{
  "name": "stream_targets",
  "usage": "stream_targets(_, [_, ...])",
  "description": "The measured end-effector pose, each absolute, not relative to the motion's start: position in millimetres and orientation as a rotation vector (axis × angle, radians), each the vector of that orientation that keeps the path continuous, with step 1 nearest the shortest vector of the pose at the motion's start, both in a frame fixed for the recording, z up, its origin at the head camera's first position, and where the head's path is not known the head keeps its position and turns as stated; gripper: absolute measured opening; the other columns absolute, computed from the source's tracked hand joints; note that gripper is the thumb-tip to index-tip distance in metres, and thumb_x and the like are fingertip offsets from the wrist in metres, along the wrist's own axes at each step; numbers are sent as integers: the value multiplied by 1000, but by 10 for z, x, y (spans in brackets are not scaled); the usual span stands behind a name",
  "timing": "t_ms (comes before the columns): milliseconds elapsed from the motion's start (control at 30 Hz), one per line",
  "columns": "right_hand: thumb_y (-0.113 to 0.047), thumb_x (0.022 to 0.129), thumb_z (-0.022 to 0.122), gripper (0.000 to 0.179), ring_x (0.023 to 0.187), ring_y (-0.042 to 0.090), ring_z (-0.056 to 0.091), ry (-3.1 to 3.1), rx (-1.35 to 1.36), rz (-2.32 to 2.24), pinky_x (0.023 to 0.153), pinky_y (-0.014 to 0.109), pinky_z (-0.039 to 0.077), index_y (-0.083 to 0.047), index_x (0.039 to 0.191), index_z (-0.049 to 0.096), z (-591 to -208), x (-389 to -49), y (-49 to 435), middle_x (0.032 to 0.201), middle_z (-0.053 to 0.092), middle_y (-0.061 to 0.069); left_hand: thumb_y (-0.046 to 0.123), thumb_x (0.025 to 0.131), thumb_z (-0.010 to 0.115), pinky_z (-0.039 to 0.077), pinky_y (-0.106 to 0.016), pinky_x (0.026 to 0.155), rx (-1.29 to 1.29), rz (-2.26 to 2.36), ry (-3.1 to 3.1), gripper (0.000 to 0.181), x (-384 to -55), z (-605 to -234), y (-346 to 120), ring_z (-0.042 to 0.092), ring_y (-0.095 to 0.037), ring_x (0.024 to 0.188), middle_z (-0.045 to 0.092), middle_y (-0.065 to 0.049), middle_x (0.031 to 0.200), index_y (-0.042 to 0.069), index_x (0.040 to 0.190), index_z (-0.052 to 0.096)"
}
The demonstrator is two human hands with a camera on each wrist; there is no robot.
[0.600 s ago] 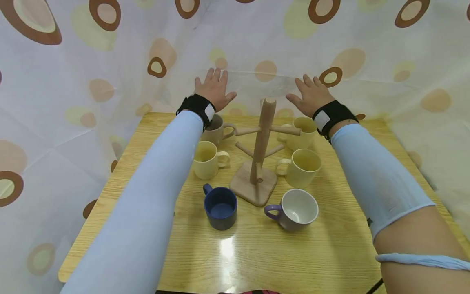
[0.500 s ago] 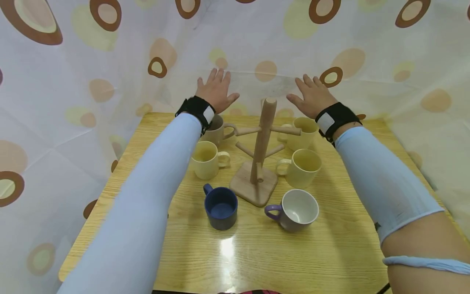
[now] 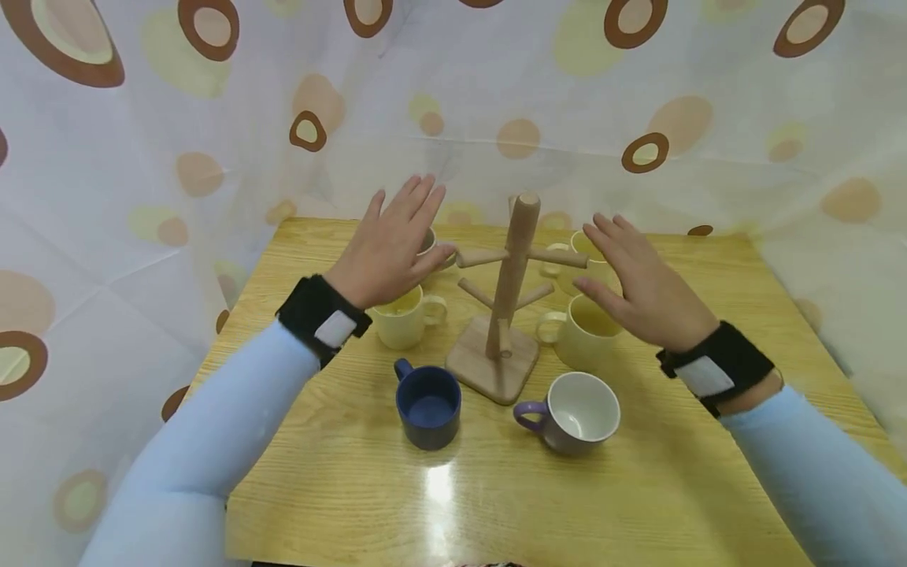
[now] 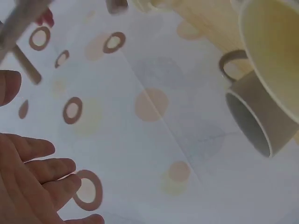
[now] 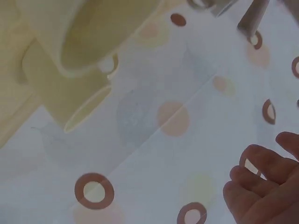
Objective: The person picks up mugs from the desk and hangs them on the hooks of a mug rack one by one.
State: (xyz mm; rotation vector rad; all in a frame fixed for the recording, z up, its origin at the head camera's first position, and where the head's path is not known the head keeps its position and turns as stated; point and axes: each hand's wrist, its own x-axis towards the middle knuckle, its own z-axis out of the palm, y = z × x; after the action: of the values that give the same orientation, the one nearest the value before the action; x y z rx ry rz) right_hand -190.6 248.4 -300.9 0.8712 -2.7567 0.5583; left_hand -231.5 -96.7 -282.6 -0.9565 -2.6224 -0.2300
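Observation:
My left hand point(image 3: 390, 248) hovers with straight fingers over the left-hand mugs, holding nothing. It partly covers a grey mug point(image 4: 261, 112) and a cream mug point(image 3: 400, 324). On the other side my right hand point(image 3: 648, 291) is spread above two pale yellow mugs, the nearer yellow mug point(image 3: 584, 339) and the farther yellow mug point(image 5: 65, 84), also holding nothing. Between the hands stands a wooden mug tree point(image 3: 506, 283) with bare pegs. In front of it are a dark blue mug point(image 3: 428, 417) and a white-lined mug point(image 3: 574, 425) with a purple handle.
All the mugs stand upright on a light wooden table point(image 3: 340, 488), their handles turned toward the mug tree. A patterned curtain point(image 3: 482, 79) hangs behind and at both sides. The mug tree's pegs stick out between the two hands.
Both hands have drawn back from the far curtain toward the body and lower in the head view, moving apart. The mugs and mug tree stay in place.

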Motion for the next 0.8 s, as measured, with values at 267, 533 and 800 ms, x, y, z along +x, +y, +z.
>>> stream_targets(267, [-41,82,68,73,130,26,33,-2678,1146,503,97,54,42,-16,144,37,-3602,-1153,2407,146,39,12,31,93,55,36,-54,105,-1236,-585,-2312,57,-1469,-3245,-1145,34,-28,132,46,-21,139,-1,138,42])
stream_targets(533, [-52,74,72,72,105,20,49,-2735,1194,409,74,40,54,-24,136,48,-3894,-998,2354,127,49,12,32,93,56,44,-43,100,-1228,-758,-2381,48,-1094,-3531,-1089,42,-22,126,51,-14,135,6,133,50])
stream_targets(800, [-28,76,76,58,103,17,50,-2687,950,1109,75,40,52,-21,127,49,-3865,-1023,2195,122,50,1,28,90,60,43,-47,100,-1291,-793,-2327,45,-1053,-3662,-878,45,-21,122,54,-12,130,9,130,52])
